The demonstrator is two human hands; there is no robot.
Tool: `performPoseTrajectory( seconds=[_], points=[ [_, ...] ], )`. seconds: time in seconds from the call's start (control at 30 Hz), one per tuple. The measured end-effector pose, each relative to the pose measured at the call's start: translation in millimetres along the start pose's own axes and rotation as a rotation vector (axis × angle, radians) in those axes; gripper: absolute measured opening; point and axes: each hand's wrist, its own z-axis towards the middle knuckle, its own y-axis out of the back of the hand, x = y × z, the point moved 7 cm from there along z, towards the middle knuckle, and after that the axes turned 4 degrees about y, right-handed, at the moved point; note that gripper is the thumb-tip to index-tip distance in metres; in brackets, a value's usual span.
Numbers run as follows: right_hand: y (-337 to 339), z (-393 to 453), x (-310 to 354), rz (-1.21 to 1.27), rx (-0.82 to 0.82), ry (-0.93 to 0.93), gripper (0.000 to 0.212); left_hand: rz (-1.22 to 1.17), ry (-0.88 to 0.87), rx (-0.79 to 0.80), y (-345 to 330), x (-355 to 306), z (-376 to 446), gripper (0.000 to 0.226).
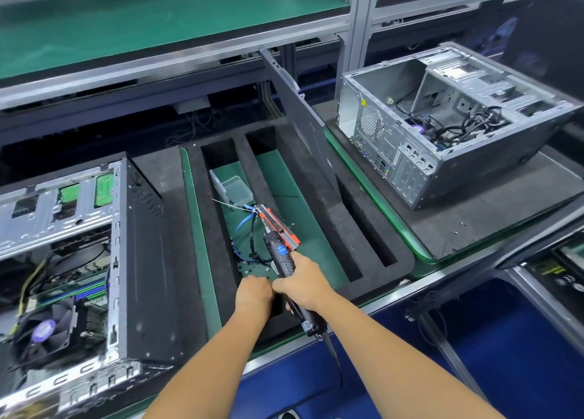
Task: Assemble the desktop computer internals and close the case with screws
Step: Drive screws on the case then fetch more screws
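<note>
Gripping the black electric screwdriver (286,265) around its barrel, the right hand (303,284) holds the tool tilted over the green tray (316,245) on the desk, its bit aimed toward the orange utility knife (278,226). The left hand (254,294) sits just beside it with fingers curled down at the loose screws (252,265) scattered near the blue and black cables (245,232); whether it already pinches a screw cannot be told, since the fingertips are hidden. One open computer case (79,260) lies to the left with its fan and board exposed, another open case (442,124) stands to the right, and a dark side panel (300,118) leans upright between them.

Several risks seem likely here. A screw picked carelessly could slip from the fingers and roll into the foam slots of the tray. The trailing screwdriver cord could snag the desk edge and jerk the bit. Reaching among the cables, the left hand might also brush the knife lying just beyond them.
</note>
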Motion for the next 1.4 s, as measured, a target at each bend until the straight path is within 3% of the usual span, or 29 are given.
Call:
performPoseTrajectory(
  seconds=[0.23, 0.57, 0.93, 1.2, 1.4],
  points=[
    [0.9, -0.5, -0.1, 0.012, 0.006, -0.006, 0.027, -0.242, 0.045, 0.099, -4.4, 1.4, 1.3, 0.033],
    [0.9, -1.5, 1.6, 0.017, -0.001, 0.005, 0.029, -0.13, 0.006, 0.131, -8.3, -3.6, 0.4, 0.036],
    [1.1, -2.5, 2.0, 0.035, -0.005, -0.008, 0.029, -0.171, -0.02, 0.176, -6.5, -4.7, -2.3, 0.036],
    [0.4, -3.1, 2.2, 0.042, -0.005, -0.011, 0.027, -0.219, 0.031, 0.107, 2.4, -0.1, -4.7, 0.032],
    [0.5, -2.6, 2.4, 0.017, -0.02, -0.013, 0.027, -0.02, 0.061, -0.081, 5.6, 4.8, -5.6, 0.032]
  ],
)
